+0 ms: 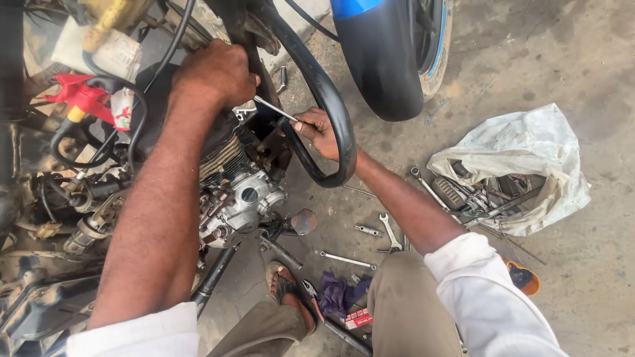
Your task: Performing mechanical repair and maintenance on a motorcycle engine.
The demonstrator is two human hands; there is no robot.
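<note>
White sack [529, 142] on the ground holds spanners [486, 198].

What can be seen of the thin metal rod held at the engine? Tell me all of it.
The thin metal rod is a slim, bare, silvery shaft that looks like steel. It lies slanted, its upper end at the left hand on top of the engine, its lower end gripped in the right hand. It crosses just inside the black curved frame tube. What its ends are shaped like is hidden by the fingers.
</note>
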